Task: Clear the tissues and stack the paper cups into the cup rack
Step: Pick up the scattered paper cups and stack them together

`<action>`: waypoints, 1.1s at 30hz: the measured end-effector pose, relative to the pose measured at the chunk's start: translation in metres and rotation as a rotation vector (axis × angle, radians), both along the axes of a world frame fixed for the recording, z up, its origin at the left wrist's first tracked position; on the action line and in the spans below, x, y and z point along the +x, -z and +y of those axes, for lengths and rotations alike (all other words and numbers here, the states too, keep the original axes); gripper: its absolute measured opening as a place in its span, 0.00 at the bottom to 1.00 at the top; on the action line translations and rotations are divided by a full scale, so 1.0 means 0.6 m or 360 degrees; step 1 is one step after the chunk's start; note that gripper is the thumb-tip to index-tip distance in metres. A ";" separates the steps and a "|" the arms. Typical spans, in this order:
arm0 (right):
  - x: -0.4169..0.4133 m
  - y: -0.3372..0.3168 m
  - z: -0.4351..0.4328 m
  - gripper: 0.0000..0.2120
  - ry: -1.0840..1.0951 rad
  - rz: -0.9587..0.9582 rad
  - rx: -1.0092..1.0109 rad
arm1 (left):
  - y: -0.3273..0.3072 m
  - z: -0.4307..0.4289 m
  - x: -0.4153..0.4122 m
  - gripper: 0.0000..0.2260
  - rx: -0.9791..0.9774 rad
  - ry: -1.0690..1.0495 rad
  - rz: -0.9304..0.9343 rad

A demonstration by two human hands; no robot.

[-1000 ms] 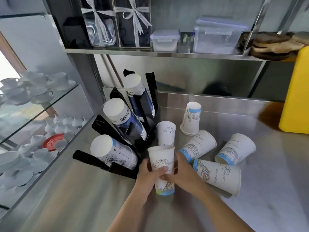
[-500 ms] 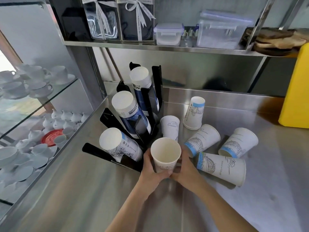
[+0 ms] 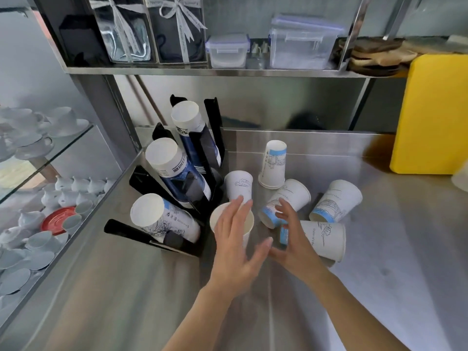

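A black cup rack (image 3: 141,233) stands at the counter's left and holds three slanted stacks of paper cups (image 3: 164,160). An upright white paper cup (image 3: 247,229) stands just right of the rack. My left hand (image 3: 235,241) hovers over its mouth, fingers spread, holding nothing. My right hand (image 3: 291,239) is open beside it, over the base of a cup lying on its side (image 3: 326,239). Two more cups lie tipped over (image 3: 286,201) (image 3: 336,201). Two stand upside down behind (image 3: 239,184) (image 3: 274,165). No tissues are in view.
A yellow container (image 3: 435,115) stands at the back right of the steel counter (image 3: 379,287). A shelf (image 3: 202,70) above holds plastic boxes and ribboned packages. Glass shelves (image 3: 63,145) with white porcelain cups and saucers lie to the left.
Both hands turned the held cup mouth-up, set it on the counter by the rack, then let go and opened. The camera view tilted slightly.
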State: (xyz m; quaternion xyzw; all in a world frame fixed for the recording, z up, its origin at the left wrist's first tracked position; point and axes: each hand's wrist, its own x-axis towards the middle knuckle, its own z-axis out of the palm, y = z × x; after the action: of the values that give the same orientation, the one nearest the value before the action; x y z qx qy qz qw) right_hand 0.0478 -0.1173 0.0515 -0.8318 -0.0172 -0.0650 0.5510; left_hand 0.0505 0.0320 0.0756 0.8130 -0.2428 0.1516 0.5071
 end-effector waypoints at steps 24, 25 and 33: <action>-0.029 0.040 -0.213 0.17 0.0438 0.0134 0.0173 | 0.107 -0.256 0.040 0.32 0.1329 -0.0120 -0.0051; -0.026 0.031 -0.211 0.17 0.0432 0.0082 0.0197 | 0.102 -0.256 0.039 0.31 0.1252 -0.0175 -0.0119; 0.010 -0.085 -0.162 0.17 0.0284 -0.0422 0.0245 | -0.003 -0.235 0.044 0.37 0.0316 -0.0244 0.0153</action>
State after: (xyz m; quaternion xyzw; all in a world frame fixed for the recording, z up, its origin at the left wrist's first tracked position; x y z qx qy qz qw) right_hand 0.0536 -0.2146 0.1027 -0.7696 -0.0109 -0.2239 0.5979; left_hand 0.0768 -0.1090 0.0772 0.8816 -0.1693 0.1260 0.4221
